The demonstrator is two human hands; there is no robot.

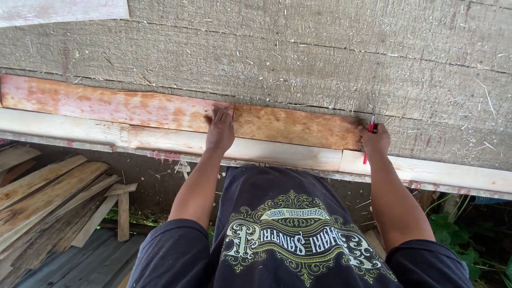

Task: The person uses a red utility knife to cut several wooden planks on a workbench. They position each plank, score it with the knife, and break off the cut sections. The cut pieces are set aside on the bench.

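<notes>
My left hand point(220, 128) presses flat on a reddish-brown wooden board point(133, 109) that lies along the near edge of a rough grey workbench point(298, 58). A shorter brown piece point(296, 128) continues the board to the right. At that piece's right end my right hand point(375, 140) grips a red pen point(370, 130), its tip touching the wood. A pale wooden strip point(282, 152) runs along the bench edge just below both hands.
A pile of loose wooden planks point(48, 197) lies on the ground at lower left. Green plants point(453, 229) grow at lower right. A pale board corner point(58, 10) shows at top left. My black printed shirt point(288, 234) fills the bottom centre.
</notes>
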